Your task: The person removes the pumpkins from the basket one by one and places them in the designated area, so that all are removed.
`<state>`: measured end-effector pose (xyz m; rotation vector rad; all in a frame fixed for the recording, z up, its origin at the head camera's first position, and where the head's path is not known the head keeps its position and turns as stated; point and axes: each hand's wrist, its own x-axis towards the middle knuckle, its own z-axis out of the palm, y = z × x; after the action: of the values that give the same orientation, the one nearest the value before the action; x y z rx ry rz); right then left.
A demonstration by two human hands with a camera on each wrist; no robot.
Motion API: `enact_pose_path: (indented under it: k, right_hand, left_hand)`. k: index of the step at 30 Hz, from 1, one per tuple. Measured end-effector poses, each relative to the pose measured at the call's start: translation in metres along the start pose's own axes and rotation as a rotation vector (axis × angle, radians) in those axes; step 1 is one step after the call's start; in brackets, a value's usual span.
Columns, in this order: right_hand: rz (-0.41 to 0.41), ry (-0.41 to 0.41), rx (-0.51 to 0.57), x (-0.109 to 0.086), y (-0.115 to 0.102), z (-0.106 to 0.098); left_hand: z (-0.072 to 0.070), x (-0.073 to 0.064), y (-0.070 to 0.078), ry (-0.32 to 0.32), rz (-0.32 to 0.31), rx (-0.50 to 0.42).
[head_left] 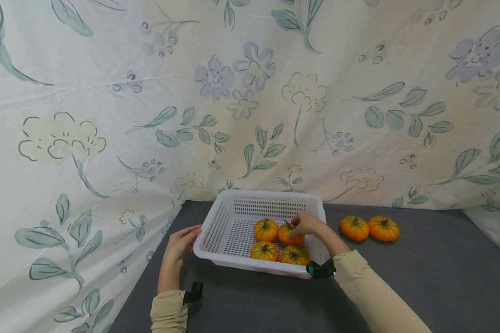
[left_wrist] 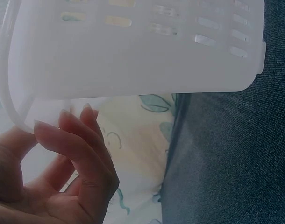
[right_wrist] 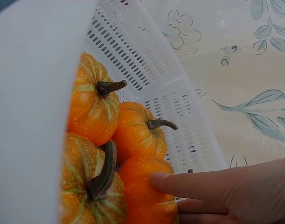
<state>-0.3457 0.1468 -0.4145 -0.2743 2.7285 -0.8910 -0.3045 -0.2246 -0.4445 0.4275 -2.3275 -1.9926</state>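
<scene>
A white plastic basket (head_left: 239, 233) with slotted walls stands on the dark table, holding several small orange pumpkins. My left hand (head_left: 179, 245) grips its left rim, the fingers curled under the lip in the left wrist view, where the basket's end wall (left_wrist: 133, 60) fills the top. Inside the basket, my right hand (head_left: 316, 227) holds the back right pumpkin (right_wrist: 145, 186), thumb on its near side; its other fingers are partly hidden. Beside it sit a back left pumpkin (head_left: 265, 230), a front left pumpkin (head_left: 263, 251) and a front right pumpkin (head_left: 294, 255).
Two more pumpkins lie on the table right of the basket, a left one (head_left: 354, 228) and a right one (head_left: 384, 228), side by side. A floral curtain (head_left: 250, 152) hangs right behind the basket. The dark table (head_left: 433, 259) stretches to the right.
</scene>
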Motion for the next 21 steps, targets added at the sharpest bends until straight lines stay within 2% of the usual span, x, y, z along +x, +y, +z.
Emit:
enact_pose_path:
  k: [10,21]
  right_hand:
    - [-0.005,0.008,0.036,-0.0011,-0.0005,-0.0019]
    - [-0.058,0.036,0.05,-0.0046,-0.0059,-0.0079]
  left_hand:
    - [-0.0005,-0.0004,-0.0003,0.005,0.001,0.0]
    - [-0.0002,-0.0013,-0.0003,0.006,0.009,0.0]
